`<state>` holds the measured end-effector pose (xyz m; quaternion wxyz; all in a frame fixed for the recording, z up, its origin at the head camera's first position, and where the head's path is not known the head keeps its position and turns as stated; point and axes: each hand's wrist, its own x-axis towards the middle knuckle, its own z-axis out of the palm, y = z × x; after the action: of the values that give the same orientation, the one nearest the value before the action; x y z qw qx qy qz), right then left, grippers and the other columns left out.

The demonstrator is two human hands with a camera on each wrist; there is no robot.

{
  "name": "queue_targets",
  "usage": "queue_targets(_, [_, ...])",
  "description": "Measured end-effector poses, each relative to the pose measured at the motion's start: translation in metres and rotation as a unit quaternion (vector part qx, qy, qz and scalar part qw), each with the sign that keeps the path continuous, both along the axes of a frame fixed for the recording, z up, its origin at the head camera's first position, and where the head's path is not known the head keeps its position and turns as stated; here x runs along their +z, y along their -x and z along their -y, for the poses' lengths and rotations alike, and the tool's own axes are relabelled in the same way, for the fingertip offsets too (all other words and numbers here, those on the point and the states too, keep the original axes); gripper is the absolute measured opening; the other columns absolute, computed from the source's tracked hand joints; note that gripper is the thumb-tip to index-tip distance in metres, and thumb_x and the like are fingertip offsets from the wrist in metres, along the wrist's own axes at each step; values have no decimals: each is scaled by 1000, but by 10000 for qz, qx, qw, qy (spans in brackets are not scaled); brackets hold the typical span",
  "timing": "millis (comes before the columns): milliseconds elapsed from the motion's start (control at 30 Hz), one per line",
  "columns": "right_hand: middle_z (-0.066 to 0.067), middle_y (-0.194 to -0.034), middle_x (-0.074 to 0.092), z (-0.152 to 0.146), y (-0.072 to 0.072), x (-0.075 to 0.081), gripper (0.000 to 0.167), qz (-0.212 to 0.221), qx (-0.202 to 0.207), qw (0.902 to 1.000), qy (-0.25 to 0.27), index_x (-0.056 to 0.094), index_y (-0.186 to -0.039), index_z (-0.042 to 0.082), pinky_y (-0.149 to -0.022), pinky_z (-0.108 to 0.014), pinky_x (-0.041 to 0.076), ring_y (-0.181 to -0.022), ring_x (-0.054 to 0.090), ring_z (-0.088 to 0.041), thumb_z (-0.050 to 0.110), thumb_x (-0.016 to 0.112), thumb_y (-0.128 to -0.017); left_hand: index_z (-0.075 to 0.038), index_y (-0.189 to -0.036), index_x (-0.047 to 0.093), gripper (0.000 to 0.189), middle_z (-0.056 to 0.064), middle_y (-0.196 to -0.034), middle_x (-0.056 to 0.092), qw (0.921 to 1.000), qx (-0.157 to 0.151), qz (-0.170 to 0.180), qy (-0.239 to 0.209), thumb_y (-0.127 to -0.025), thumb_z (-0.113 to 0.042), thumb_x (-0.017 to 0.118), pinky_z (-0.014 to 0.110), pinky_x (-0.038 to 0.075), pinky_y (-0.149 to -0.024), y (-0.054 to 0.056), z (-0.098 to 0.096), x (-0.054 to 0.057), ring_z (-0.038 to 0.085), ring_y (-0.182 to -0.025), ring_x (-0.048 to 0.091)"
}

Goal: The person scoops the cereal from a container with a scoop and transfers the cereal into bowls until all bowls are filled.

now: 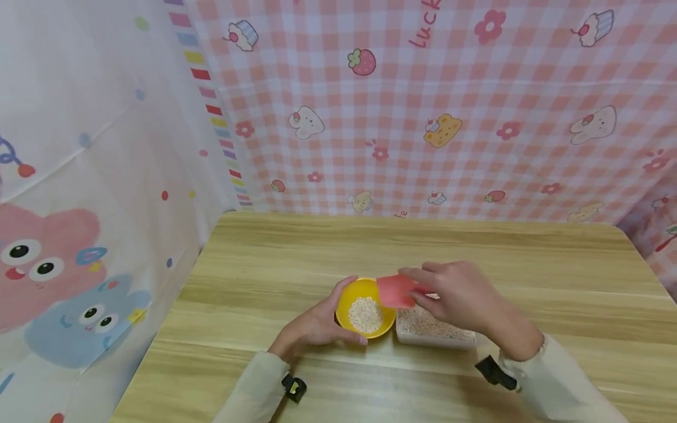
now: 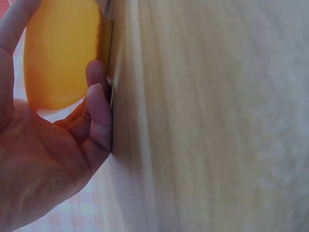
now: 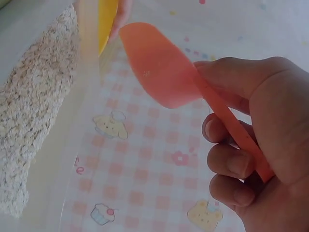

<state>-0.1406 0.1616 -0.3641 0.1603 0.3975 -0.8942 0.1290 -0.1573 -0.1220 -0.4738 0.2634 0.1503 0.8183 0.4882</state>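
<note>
Evidently for steadiness, the left hand (image 1: 319, 322) is wrapped around the left side of the yellow bowl (image 1: 361, 288), its thumb and fingers curved well apart along the wall. Inside the bowl, which is set on the wooden table (image 1: 264, 252), a pale heap of flakes (image 1: 365, 315) is gathered against smooth, bright yellow. Over the bowl's right rim a coral-pink scoop (image 1: 394, 291) is held, its blade dotted with a few specks. Just right of the bowl, a translucent container (image 1: 436, 340) of similar flakes is placed, presumably so that little carrying is needed. Farther right, the scoop's handle (image 3: 232, 128) is clasped by the curled right hand (image 1: 459, 294).
</note>
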Motion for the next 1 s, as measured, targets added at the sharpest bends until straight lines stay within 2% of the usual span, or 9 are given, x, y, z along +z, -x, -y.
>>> queue_targets(133, [2, -86, 72, -14, -2, 2, 39, 98, -87, 9997, 204, 72, -117, 15, -49, -20, 39, -57, 59, -6, 20, 81, -80, -38, -156, 14, 116, 4, -155, 38, 10000, 28, -7, 3, -69, -35, 92, 58, 22, -116, -1, -1, 1, 28, -138, 38])
queue_targets(233, [-1, -94, 74, -25, -5, 3, 40, 174, -233, 9992, 278, 72, -119, 15, -51, -22, 41, -64, 65, -9, 19, 81, -80, -39, -156, 14, 117, 4, -156, 37, 10000, 47, -18, 16, -69, -35, 92, 58, 21, -117, -1, -1, 0, 29, -139, 37])
queue_targets(533, [0, -95, 75, -58, -18, 1, 43, 271, -561, 9971, 432, 72, -117, 16, -52, -20, 41, -67, 66, -6, 16, 83, -76, -37, -156, 13, 118, 3, -157, 35, 9999, 54, -51, 91, -69, -36, 92, 58, 21, -117, -3, -1, 0, 28, -140, 36])
queue_targets(800, [-4, -98, 75, -79, -25, -8, 41, 567, -909, 9939, 265, 73, -116, 14, -52, -20, 38, -62, 59, -1, 19, 84, -77, -35, -157, 12, 119, 4, -159, 32, 9999, 21, -43, 144, -68, -37, 92, 60, 21, -116, -3, -3, 3, 30, -142, 33])
queue_targets(1000, [-5, -96, 76, -86, -27, -12, 39, 515, -1084, 9928, -23, 74, -114, 12, -51, -23, 39, -61, 59, -5, 19, 84, -77, -34, -158, 12, 119, 5, -159, 32, 9999, 14, -98, 116, -69, -36, 92, 59, 20, -117, -3, -4, 3, 30, -143, 33])
